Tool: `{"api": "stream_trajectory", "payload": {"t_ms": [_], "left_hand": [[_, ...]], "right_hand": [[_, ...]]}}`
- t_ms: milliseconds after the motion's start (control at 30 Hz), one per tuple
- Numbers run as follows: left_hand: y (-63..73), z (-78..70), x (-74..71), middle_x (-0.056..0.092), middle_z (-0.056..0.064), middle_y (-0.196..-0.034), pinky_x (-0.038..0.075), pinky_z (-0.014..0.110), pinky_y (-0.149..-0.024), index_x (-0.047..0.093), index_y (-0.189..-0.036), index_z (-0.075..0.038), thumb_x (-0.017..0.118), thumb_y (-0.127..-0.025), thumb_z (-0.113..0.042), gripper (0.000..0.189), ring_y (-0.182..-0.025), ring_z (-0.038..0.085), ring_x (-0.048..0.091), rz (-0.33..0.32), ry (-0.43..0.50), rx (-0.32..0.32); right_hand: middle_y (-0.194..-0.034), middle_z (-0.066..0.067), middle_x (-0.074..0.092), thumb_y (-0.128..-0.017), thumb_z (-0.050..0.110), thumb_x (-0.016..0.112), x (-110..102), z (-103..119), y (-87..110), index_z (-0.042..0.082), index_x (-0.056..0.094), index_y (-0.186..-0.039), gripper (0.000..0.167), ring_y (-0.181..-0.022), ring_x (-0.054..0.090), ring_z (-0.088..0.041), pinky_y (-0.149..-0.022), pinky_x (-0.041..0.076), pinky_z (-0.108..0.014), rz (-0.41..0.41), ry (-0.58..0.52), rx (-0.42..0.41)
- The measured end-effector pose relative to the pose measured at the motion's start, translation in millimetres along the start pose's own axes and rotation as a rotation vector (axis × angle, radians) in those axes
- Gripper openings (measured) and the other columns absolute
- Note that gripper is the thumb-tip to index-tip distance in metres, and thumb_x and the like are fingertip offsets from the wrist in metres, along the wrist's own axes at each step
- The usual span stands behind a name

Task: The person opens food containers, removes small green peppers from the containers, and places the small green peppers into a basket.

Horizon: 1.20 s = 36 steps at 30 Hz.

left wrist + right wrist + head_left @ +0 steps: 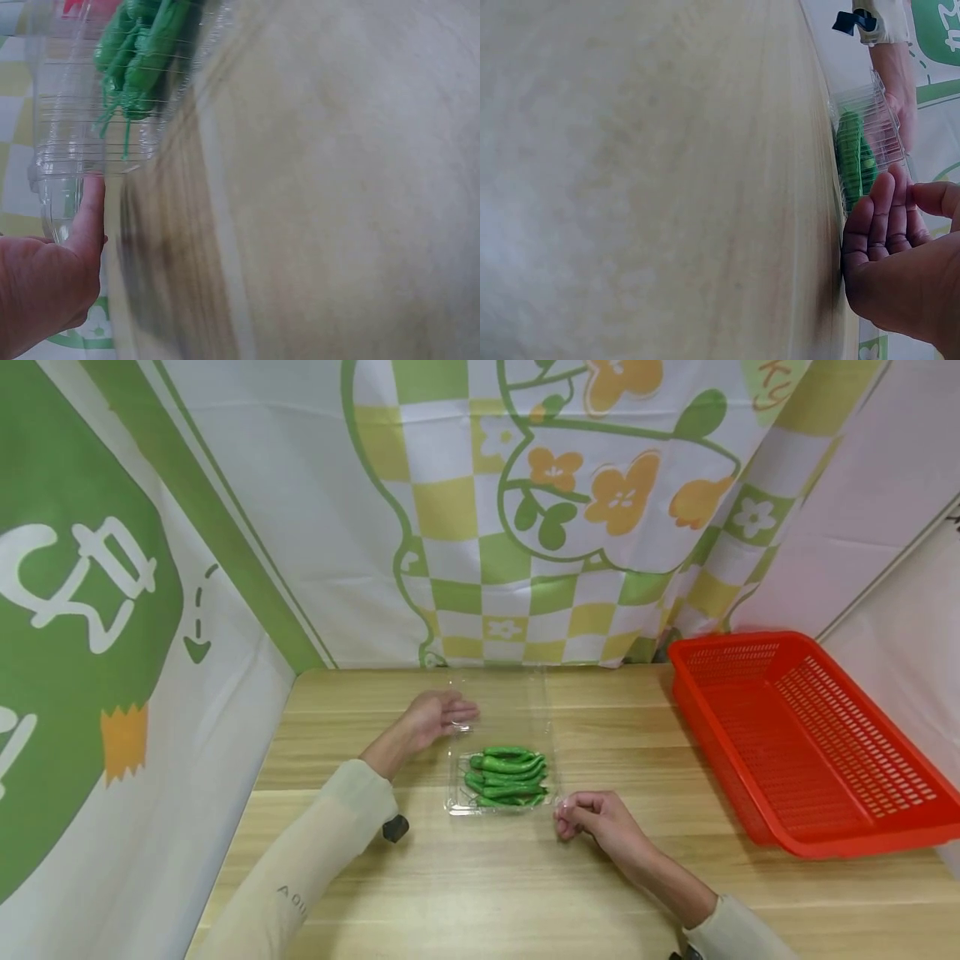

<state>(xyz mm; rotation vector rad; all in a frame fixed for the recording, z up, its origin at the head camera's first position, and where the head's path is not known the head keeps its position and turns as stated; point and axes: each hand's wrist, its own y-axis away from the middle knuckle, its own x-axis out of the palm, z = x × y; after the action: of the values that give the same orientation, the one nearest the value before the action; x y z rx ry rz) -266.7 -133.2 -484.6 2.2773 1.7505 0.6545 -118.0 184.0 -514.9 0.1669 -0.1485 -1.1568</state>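
Observation:
A clear plastic clamshell box [454, 793] lies on the wooden table with its transparent lid [510, 693] folded back towards the curtain. Several green chili peppers [510, 777] lie side by side in its base. At the lid's left side, my left hand [438, 717] has its fingers extended; in the left wrist view a straight index finger [91, 202] touches the clear plastic. My right hand [596, 822] is at the base's near right corner, where thumb and index finger [911, 217] pinch the edge. The other right fingers are only slightly bent.
To the right stands a red perforated plastic basket [738, 768] on the wooden table [480, 885]. A printed curtain [465, 568] hangs along the table's back edge, and a green and white sheet [187, 710] hangs on the left.

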Motion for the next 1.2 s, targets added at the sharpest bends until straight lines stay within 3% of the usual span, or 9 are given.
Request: {"api": "stream_trajectory", "payload": {"t_ms": [167, 333, 700, 933, 1200], "left_hand": [[-2.7, 6.8, -2.8, 0.046, 0.032, -0.157, 0.042, 0.044, -0.124, 0.02, -0.161, 0.013, 0.025, -0.117, -0.013, 0.051, -0.147, 0.042, 0.048, 0.003, -0.01, -0.045], [-3.8, 10.1, -4.3, 0.047, 0.033, -0.156, 0.042, 0.044, -0.124, 0.022, -0.161, 0.013, 0.026, -0.117, -0.012, 0.051, -0.147, 0.042, 0.047, -0.006, -0.007, -0.045], [-1.0, 13.5, -4.2, 0.055, 0.032, -0.149, 0.053, 0.04, -0.114, 0.028, -0.162, 0.007, 0.034, -0.116, -0.013, 0.05, -0.126, 0.035, 0.064, -0.122, 0.014, -0.068], [6.9, 16.7, -3.6, 0.051, 0.035, -0.151, 0.05, 0.044, -0.118, 0.032, -0.156, 0.011, 0.035, -0.116, -0.012, 0.047, -0.141, 0.043, 0.054, -0.112, 0.057, -0.054], [22.6, 21.0, -3.0, 0.047, 0.034, -0.155, 0.047, 0.042, -0.121, 0.035, -0.154, 0.014, 0.034, -0.115, -0.011, 0.046, -0.145, 0.042, 0.049, -0.116, 0.057, -0.014]], "right_hand": [[-0.087, -0.01, 0.073, -0.103, 0.002, 0.06, 0, 0, -0.2, -0.023, 0.064, -0.105, 0.026, -0.08, 0.07, -0.013, -0.077, 0.064, -0.026, 0.002, 0.007, -0.004], [-0.086, -0.01, 0.074, -0.103, 0.003, 0.061, -1, -1, 0.4, -0.023, 0.065, -0.105, 0.027, -0.079, 0.07, -0.013, -0.077, 0.064, -0.026, 0.001, 0.019, -0.009], [-0.089, -0.014, 0.074, -0.104, 0.005, 0.06, 0, 0, 0.3, -0.023, 0.065, -0.107, 0.028, -0.08, 0.07, -0.014, -0.078, 0.064, -0.027, -0.002, 0.011, -0.005], [-0.09, -0.015, 0.073, -0.104, 0.005, 0.06, 0, 0, 0.7, -0.022, 0.065, -0.106, 0.027, -0.08, 0.07, -0.014, -0.078, 0.064, -0.027, 0.0, 0.004, 0.002], [-0.091, -0.015, 0.074, -0.105, 0.006, 0.06, 0, -1, -0.2, -0.021, 0.065, -0.105, 0.028, -0.081, 0.07, -0.014, -0.079, 0.064, -0.027, -0.004, 0.016, -0.001]]}}
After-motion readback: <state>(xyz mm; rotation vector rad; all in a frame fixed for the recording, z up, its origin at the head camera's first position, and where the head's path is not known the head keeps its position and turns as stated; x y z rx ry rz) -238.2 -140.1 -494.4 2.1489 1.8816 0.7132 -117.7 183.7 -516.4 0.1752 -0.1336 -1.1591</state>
